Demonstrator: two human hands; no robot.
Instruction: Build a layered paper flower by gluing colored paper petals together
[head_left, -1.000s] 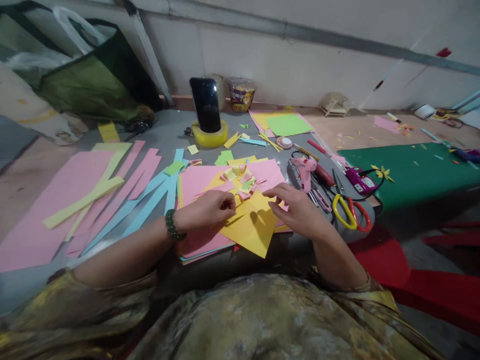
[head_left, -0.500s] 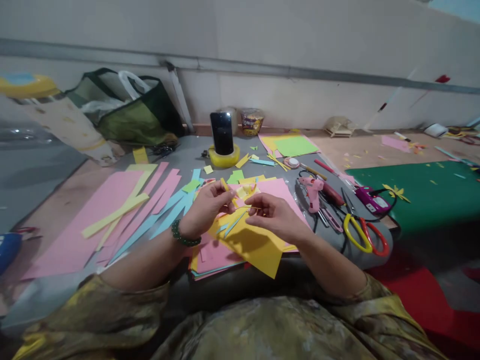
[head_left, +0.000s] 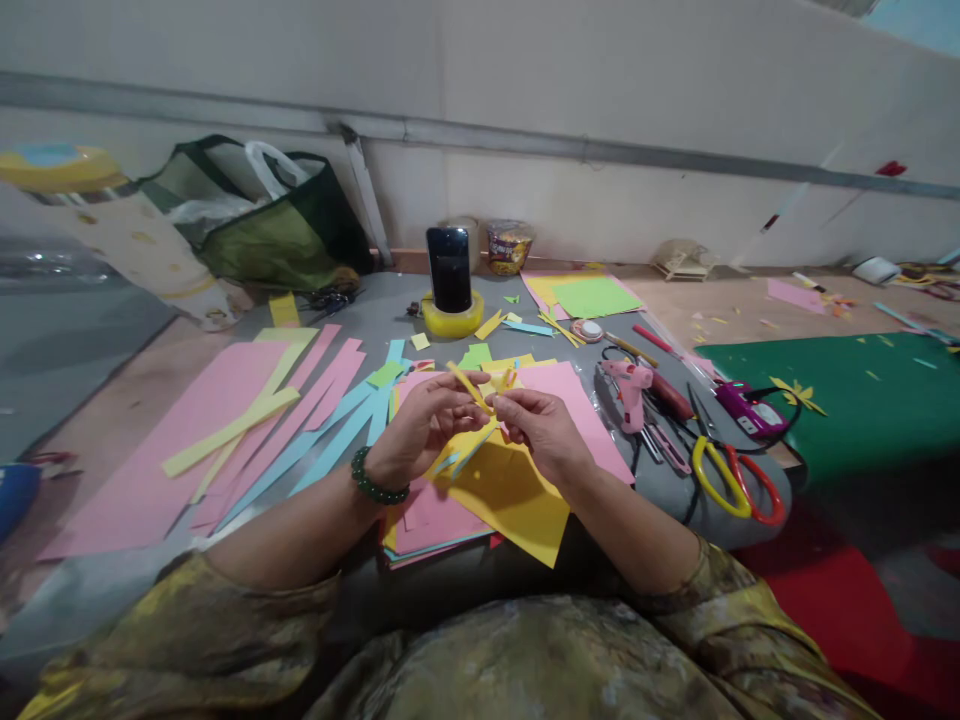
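Note:
A folded yellow paper strip (head_left: pixel 470 384) stands up between my two hands, above a stack of coloured paper. The fingers of my left hand (head_left: pixel 426 425) are loosely curled, partly apart, beside the strip; whether they grip it is unclear. My right hand (head_left: pixel 541 428) pinches the strip's lower end between thumb and forefinger. Beneath lie an orange-yellow sheet (head_left: pixel 517 505) and pink paper (head_left: pixel 431 522), with thin blue strips (head_left: pixel 471 452) just under my fingers. Yellow and cream scraps (head_left: pixel 501 380) show behind my fingertips.
Pink sheets (head_left: pixel 180 420) and blue strips (head_left: pixel 330 455) cover the left side. A phone (head_left: pixel 450 270) stands on a yellow tape roll (head_left: pixel 452 316). To the right lie a pink glue gun (head_left: pixel 630 390), yellow-handled scissors (head_left: pixel 716 480) and a purple device (head_left: pixel 750 410).
My right hand has moved slightly left and closed on the strip near my left hand. My left fingers have loosened and spread a little. The view has shifted slightly.

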